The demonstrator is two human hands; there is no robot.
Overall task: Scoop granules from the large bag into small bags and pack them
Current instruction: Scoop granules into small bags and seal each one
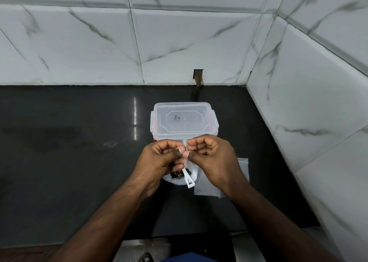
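Both my hands meet above the black counter (79,162), in front of a clear lidded plastic container (184,120). My left hand (159,160) and my right hand (211,158) pinch the top of a small clear bag (186,154) between thumbs and fingertips. Below the hands lies the large bag (179,179), open, with dark granules inside. A white plastic scoop (188,179) rests with its handle sticking out of that bag. Most of the small bag is hidden by my fingers.
Several flat empty small bags (207,184) lie on the counter under my right wrist. White marble-patterned tiled walls (179,42) close off the back and the right side. The counter's front edge runs near my forearms.
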